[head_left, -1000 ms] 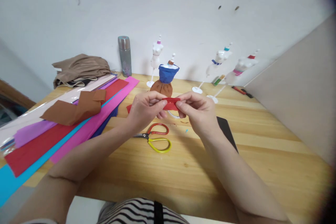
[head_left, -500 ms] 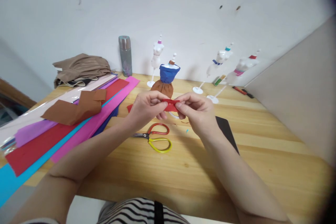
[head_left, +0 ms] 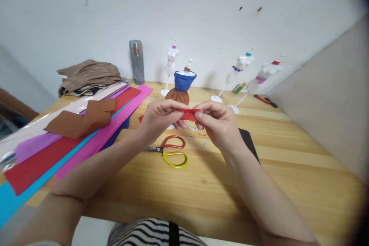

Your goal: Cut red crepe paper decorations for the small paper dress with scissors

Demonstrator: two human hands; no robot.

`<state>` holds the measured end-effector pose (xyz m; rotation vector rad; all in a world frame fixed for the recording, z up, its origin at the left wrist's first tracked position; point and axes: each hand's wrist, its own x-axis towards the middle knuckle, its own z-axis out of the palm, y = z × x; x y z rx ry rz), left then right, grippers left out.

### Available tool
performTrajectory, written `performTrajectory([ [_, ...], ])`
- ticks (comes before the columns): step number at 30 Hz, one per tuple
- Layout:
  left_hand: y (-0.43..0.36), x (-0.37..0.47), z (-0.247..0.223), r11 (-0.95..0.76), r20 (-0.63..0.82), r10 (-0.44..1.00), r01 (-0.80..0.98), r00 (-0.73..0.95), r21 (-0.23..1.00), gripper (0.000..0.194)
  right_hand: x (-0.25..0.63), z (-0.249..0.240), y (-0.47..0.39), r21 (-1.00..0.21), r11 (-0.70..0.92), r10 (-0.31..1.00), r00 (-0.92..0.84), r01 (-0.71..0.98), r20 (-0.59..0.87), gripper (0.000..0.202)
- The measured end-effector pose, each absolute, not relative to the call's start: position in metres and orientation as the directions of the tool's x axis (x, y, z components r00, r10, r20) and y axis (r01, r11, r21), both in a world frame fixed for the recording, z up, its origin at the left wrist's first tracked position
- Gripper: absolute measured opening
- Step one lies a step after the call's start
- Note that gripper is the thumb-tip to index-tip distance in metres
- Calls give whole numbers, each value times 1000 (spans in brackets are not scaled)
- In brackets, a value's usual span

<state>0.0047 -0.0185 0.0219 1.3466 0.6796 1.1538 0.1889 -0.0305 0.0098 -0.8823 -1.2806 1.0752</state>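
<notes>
A small folded strip of red crepe paper or cloth is stretched between my two hands above the table. My left hand pinches its left end with thumb and fingers. The right end is pinched in my right hand. Just behind my hands stands a miniature dress form wearing a blue top and a gathered brown skirt, its lower part hidden by my hands. Below them lie scissors with one red and one yellow handle loop, blades toward the left.
Colored sheets pile up at the left, with a brown piece on top and tan fabric behind. A thermos and more small dress forms stand along the wall. A black flat object lies right of my right hand.
The red strip's folded upper edge looks slightly narrower between my fingers. My hands keep nearly the same place, and the whole view has shifted a little.
</notes>
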Motion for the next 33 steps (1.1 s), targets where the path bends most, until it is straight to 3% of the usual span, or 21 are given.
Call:
performTrajectory([
  [10, -15, 0, 21, -210, 282, 873, -214, 399, 954, 16, 187, 16, -32, -953, 256, 963, -40, -161, 266, 8],
  [16, -14, -1, 22, -267, 331, 856, -208, 397, 941, 5, 190, 17, -32, -949, 228, 964, -89, -218, 251, 11],
  [18, -15, -1, 20, -304, 355, 854, -189, 381, 934, 4, 192, 16, -31, -954, 196, 968, -111, -227, 225, 17],
  [23, -16, 0, 13, -465, 496, 795, -175, 349, 868, 21, 192, 16, -32, -968, 124, 971, -175, -218, 164, 41],
  [29, -14, 0, 8, -583, 596, 728, -151, 340, 798, 26, 191, 19, -34, -988, 1, 965, -257, -154, 41, 42],
  [33, -13, 2, 10, -465, 503, 799, -191, 329, 864, 17, 195, 17, -32, -988, 90, 966, -231, -124, 117, 41],
])
